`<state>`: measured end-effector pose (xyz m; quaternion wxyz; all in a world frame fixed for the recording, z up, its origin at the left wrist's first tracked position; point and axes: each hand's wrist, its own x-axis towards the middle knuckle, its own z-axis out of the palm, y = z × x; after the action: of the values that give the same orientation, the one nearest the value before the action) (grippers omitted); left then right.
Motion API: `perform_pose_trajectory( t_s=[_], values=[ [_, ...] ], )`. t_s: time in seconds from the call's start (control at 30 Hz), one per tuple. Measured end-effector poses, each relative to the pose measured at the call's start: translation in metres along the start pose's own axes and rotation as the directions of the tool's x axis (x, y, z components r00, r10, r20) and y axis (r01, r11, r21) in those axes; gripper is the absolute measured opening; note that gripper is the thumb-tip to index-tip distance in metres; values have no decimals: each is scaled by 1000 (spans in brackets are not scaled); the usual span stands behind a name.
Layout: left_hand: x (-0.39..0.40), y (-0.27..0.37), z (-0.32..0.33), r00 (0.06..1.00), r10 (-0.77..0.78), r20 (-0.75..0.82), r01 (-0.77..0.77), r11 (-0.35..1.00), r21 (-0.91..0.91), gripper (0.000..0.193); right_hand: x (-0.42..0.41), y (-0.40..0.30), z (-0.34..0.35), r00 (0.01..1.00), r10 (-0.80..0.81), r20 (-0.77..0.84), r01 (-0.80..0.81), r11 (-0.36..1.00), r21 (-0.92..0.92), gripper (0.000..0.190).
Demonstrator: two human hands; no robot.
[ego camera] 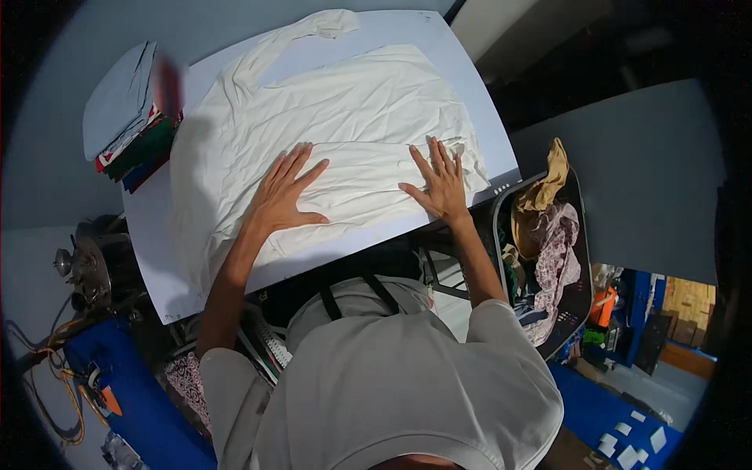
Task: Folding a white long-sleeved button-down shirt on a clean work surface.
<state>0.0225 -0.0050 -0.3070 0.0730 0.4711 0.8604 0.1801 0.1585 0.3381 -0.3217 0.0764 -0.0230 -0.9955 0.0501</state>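
A white long-sleeved garment (352, 111) lies spread over a white tabletop (405, 26), its cloth wrinkled. One sleeve reaches toward the far edge. My left hand (285, 191) rests flat on the near part of the cloth, fingers spread. Farther right, my right hand (439, 182) also presses flat with its fingers apart, close to a bunched bit of fabric at the garment's right end. A fold line runs across the cloth between the fingertips of both hands. Neither hand grips anything.
Folded clothes (126, 111) are stacked at the table's left edge. To the right, a dark basket (581, 247) holds crumpled clothes, among them a tan cloth (552, 176) and a patterned one (558, 241). A metal machine or vessel (97, 267) and cables (59, 376) are at lower left.
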Motion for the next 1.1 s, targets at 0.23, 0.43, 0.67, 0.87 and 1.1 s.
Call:
perform_pose_trajectory(
  t_s=[0.23,0.43,0.67,0.87,1.1],
  values=[
    [-78,-33,-10,960,-242,-141,252,966,54,88,2,2,-1,1000,-17,15,16,999,51,85],
    [-98,-31,-17,927,-330,-176,334,943,-11,80,1,4,-4,999,-12,45,10,999,41,83],
    [-99,-59,-17,910,-355,-214,301,921,-248,63,13,-3,-18,994,16,111,-31,990,134,70],
    [-40,-146,-44,790,-432,-435,306,893,-331,57,127,13,-18,967,-14,-253,59,984,169,38],
    [57,-220,-47,570,-810,-141,767,585,-264,96,308,60,48,966,-251,-63,258,937,237,62]
  ],
)
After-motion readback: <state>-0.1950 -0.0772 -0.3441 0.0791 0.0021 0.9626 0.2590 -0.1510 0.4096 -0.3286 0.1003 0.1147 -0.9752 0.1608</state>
